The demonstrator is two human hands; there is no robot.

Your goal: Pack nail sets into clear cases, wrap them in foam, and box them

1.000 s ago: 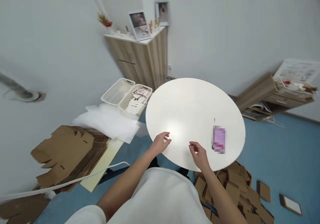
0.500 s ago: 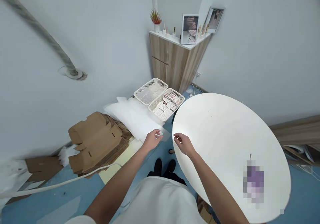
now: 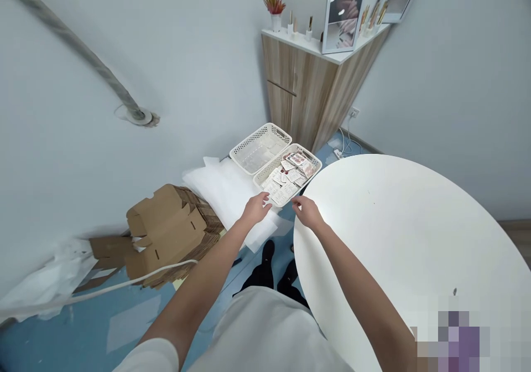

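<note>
Both my arms reach forward past the left edge of a round white table (image 3: 398, 228). My left hand (image 3: 255, 208) hovers with loosely spread fingers over a stack of white foam sheets (image 3: 226, 192), close to a white basket (image 3: 310, 164) holding several small printed packets (image 3: 286, 179). My right hand (image 3: 306, 211) is beside it, fingers loosely curled and apart, just off the table's rim and near the same basket. Neither hand holds anything.
A second, nearly empty white basket (image 3: 259, 148) sits behind the first. Flattened cardboard boxes (image 3: 166, 233) are piled on the blue floor to the left, with a white hose (image 3: 103, 292) across them. A wooden cabinet (image 3: 307, 89) stands in the corner.
The view swung left and closer to the baskets. Both hands moved forward from the table's edge to just short of the basket of packets.
</note>
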